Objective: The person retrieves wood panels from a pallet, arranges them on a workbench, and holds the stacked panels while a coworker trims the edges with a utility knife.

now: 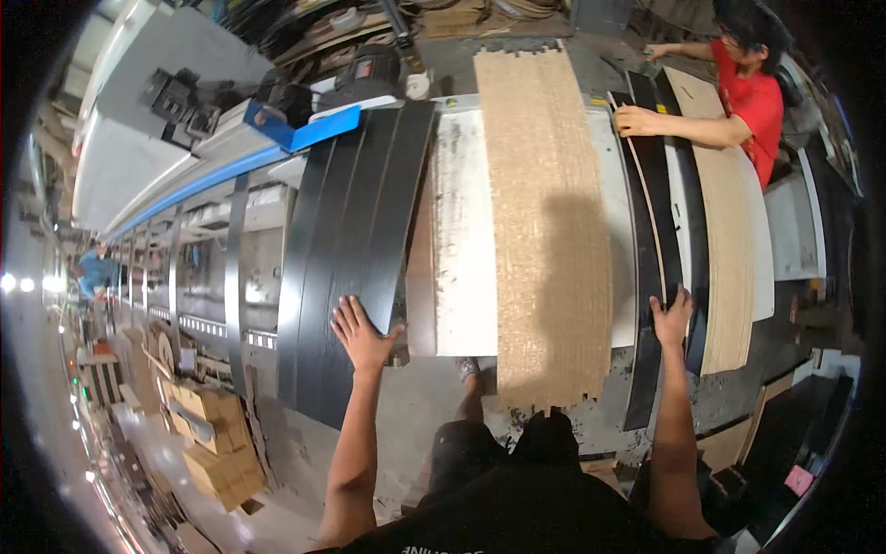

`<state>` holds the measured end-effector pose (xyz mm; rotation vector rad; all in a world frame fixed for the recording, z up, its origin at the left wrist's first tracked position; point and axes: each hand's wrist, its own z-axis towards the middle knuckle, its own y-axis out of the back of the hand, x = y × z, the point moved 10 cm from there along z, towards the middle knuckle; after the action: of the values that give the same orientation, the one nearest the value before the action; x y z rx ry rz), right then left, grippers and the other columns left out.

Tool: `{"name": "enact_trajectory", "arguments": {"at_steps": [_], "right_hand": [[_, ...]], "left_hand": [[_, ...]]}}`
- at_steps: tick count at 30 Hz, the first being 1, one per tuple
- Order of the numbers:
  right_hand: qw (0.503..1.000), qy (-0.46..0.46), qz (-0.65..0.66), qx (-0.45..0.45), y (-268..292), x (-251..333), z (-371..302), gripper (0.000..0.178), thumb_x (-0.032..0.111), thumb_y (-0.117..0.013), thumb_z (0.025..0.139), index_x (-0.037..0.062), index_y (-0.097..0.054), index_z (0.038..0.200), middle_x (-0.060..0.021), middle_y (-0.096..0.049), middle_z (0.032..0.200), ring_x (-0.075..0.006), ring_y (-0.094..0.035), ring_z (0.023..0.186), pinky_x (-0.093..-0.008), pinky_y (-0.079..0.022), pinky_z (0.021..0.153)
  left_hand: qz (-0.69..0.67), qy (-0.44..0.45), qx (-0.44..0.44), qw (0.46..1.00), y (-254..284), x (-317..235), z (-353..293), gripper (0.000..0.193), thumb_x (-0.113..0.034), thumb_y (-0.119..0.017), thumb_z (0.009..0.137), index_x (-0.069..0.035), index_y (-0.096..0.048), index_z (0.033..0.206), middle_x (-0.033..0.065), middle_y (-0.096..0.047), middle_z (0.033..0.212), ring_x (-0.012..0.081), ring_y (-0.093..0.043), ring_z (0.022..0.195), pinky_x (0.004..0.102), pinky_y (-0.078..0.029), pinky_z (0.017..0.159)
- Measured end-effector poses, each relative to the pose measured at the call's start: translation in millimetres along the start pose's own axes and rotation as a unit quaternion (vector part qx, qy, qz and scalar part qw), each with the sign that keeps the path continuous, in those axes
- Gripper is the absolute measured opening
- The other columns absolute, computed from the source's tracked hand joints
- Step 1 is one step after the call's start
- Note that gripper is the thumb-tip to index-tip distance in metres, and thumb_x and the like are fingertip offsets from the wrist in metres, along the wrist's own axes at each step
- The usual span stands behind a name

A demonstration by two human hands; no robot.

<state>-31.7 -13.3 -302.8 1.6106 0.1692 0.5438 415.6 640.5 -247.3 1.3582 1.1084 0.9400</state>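
Observation:
My left hand (362,336) lies spread, fingers apart, on the right edge of a group of black planks (346,212) placed side by side. At the right, my right hand (672,319) has its thumb and fingers around the near end of a dark plank with a thin tan edge (652,217). A co-worker's hand (637,121) is at the far end of that same plank. Between my hands, a stack of tan boards (549,203) with jagged ends rests on a white table surface (461,231).
A person in a red shirt (752,111) stands at the far right, beside another tan stack (727,240). A metal roller conveyor (235,249) with a blue rail (208,189) runs off left. A motor (369,72) stands behind the black planks. Cardboard boxes (217,443) sit lower left.

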Motion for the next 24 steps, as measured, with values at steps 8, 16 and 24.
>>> {"name": "enact_trajectory", "arguments": {"at_steps": [8, 16, 24], "right_hand": [[0.996, -0.071, -0.048, 0.025, 13, -13, 9, 0.105, 0.066, -0.086, 0.088, -0.0082, -0.055, 0.154, -0.0325, -0.056, 0.147, -0.0514, -0.059, 0.134, -0.0581, -0.05, 0.113], [0.991, -0.082, 0.093, -0.042, 47, 24, -45, 0.094, 0.052, -0.092, 0.085, -0.0126, -0.059, 0.144, -0.0295, -0.058, 0.138, -0.0488, -0.062, 0.127, -0.0542, -0.054, 0.109], [0.99, -0.036, 0.028, -0.132, 8, 66, -87, 0.097, 0.036, -0.092, 0.086, -0.0075, -0.044, 0.157, -0.0301, -0.049, 0.154, -0.0488, -0.053, 0.138, -0.0527, -0.045, 0.12]], "left_hand": [[-0.029, -0.005, -0.085, 0.996, 6, -6, -21, 0.109, -0.035, -0.091, 0.079, -0.001, -0.039, 0.168, 0.0282, -0.043, 0.163, 0.0489, -0.038, 0.153, 0.0612, -0.023, 0.132], [-0.21, -0.085, -0.081, 0.971, 44, -58, -23, 0.059, -0.006, -0.077, 0.088, -0.002, -0.068, 0.146, 0.0258, -0.067, 0.12, 0.0483, -0.062, 0.12, 0.056, -0.048, 0.108], [-0.358, -0.087, -0.07, 0.927, 28, -171, 17, 0.047, -0.008, -0.071, 0.096, 0.009, -0.066, 0.14, 0.0303, -0.069, 0.118, 0.0506, -0.068, 0.107, 0.0531, -0.055, 0.095]]}}
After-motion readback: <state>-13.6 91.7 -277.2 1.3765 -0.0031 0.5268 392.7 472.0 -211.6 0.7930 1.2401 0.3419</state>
